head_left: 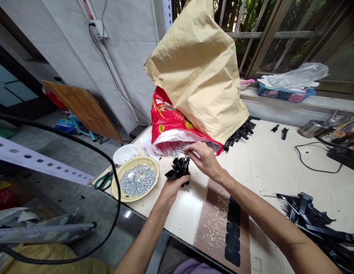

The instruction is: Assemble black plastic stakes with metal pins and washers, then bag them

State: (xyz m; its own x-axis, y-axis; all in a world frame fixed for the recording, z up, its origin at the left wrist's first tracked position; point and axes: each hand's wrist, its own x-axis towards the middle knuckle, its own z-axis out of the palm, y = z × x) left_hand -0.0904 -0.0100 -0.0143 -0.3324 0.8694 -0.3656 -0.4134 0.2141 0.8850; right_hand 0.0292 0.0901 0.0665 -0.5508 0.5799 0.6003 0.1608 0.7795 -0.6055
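My left hand (175,187) is wrapped round a cluster of black plastic parts (178,168) above the table. Just above and to the right, my right hand (204,158) is closed, its fingertips pinched at the mouth of a red sack (168,118); what they hold is too small to make out. Long thin metal pins (177,146) fill the sack's opening. Left of my hands, a cream plate (156,179) holds many small silvery pieces (138,180), and a white bowl (117,156) stands behind it.
A large tan paper bag (200,72) leans over the sack. Black parts (308,217) lie in a pile at the right. Green-handled scissors (102,182) rest by the left edge. A brown board (205,228) with black pads (232,230) lies in front.
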